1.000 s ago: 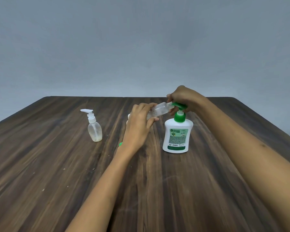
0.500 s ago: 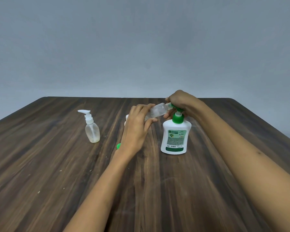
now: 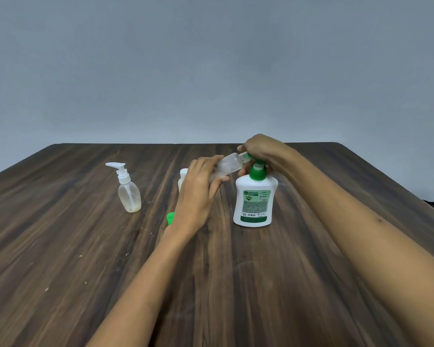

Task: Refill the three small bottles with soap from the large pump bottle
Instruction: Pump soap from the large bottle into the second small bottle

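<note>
Large pump bottle (image 3: 255,201), white with green collar and label, upright on dark wood counter (image 3: 60,246), right of centre. Right hand (image 3: 259,149) on top of its green pump head, fingers curled over it; pump head mostly hidden under the hand. Left hand (image 3: 198,189) gripping clear small bottle (image 3: 227,165), fingers and thumb wrapped round its lower body. Small bottle tilted nearly flat, open neck pointing right, meeting the pump spout under the right hand; exact contact at the spout too hidden to tell. Second small bottle (image 3: 128,190), clear with white pump top on, upright at left, well apart from the hands. Third small bottle (image 3: 183,177), pale, partly hidden behind left hand, standing just left of it. Green cap (image 3: 170,218) lying on counter beside left wrist, half covered by it. Both forearms stretched across the counter from the near edge. Plain grey wall (image 3: 211,71) behind.
</note>
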